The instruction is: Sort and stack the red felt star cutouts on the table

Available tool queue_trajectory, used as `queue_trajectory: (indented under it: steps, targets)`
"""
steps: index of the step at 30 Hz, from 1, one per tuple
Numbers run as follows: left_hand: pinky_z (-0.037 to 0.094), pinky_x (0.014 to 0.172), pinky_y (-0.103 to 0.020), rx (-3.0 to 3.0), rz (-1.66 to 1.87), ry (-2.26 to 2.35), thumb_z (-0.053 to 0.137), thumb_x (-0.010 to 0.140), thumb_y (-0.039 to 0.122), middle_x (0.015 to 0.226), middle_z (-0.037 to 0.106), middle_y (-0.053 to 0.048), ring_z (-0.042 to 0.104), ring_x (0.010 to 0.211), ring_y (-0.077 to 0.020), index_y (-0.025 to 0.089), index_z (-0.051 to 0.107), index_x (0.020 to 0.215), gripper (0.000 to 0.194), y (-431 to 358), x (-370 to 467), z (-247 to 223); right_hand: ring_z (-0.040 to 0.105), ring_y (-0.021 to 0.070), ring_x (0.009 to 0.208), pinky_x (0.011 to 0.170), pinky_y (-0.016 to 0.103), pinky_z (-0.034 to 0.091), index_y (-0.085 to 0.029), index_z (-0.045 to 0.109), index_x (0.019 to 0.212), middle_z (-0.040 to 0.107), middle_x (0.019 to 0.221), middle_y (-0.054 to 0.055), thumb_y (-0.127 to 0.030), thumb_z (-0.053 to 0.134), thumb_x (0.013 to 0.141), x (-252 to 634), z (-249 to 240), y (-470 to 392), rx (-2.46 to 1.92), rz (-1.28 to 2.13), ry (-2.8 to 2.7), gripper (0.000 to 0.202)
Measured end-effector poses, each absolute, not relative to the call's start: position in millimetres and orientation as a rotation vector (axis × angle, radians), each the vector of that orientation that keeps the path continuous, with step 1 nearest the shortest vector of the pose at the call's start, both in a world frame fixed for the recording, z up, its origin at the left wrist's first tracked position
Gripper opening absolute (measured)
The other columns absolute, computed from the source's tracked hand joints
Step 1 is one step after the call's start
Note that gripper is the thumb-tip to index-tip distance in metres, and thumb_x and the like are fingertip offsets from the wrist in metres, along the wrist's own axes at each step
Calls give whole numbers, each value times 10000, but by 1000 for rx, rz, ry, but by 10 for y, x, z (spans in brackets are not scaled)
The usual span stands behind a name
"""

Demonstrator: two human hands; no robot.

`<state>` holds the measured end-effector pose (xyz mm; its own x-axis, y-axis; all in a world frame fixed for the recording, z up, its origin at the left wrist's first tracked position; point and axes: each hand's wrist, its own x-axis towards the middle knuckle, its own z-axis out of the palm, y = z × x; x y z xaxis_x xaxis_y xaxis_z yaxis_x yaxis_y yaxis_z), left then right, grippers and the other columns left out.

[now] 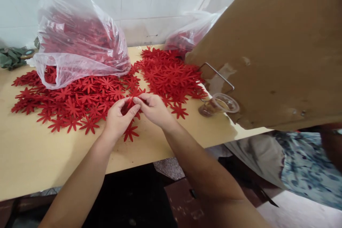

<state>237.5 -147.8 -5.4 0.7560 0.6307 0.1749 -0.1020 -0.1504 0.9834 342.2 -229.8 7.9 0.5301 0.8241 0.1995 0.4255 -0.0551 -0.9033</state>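
Observation:
My left hand and my right hand meet over the table, fingertips pinched on one red fabric flower cutout. The fingers cover much of it. Just below them, a single red flower piece lies flat on the tabletop. To the left spreads a loose pile of red flower cutouts with several narrow petals each. Behind my right hand rises another heap of red flower cutouts, with one piece lying at its front edge.
A clear plastic bag full of red pieces stands at the back left; a second bag is behind the right heap. A large brown board leans in from the right, near a plastic cup. Patterned clothing of a person shows lower right.

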Motion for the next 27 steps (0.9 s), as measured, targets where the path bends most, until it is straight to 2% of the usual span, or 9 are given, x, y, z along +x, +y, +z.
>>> queue_trajectory:
  steps: [6, 12, 20, 27]
  targets:
    - [467, 792, -281, 1644, 682, 494, 552, 731, 198, 879, 662, -55, 598, 800, -135, 139, 605, 916, 201, -1443, 2376, -74, 339, 86, 500, 482, 238, 277, -179, 436, 569, 380, 517, -34, -449, 442, 816, 3419, 41, -2237, -1702, 355, -1140, 366]
    - [468, 693, -244, 1634, 687, 566, 521, 713, 114, 754, 634, -21, 574, 683, -105, 148, 599, 856, 167, -1448, 2375, -64, 477, 110, 579, 554, 253, 380, -168, 550, 715, 558, 662, 10, -403, 573, 735, 3501, 24, -2294, -1591, 447, -1040, 236]
    - [473, 743, -259, 1604, 670, 562, 574, 722, 188, 821, 642, -45, 582, 739, -114, 140, 611, 892, 180, -1432, 2382, -71, 421, 85, 478, 476, 233, 355, -187, 510, 622, 473, 517, -35, -544, 601, 694, 3551, 55, -2351, -1432, 458, -722, 376]
    - [458, 802, -284, 1617, 620, 565, 588, 716, 183, 920, 649, -60, 583, 807, -130, 157, 621, 978, 265, -1418, 2376, -82, 467, 81, 495, 499, 225, 420, -194, 512, 588, 508, 545, -43, -434, 711, 608, 3553, 33, -2390, -1277, 568, -519, 311]
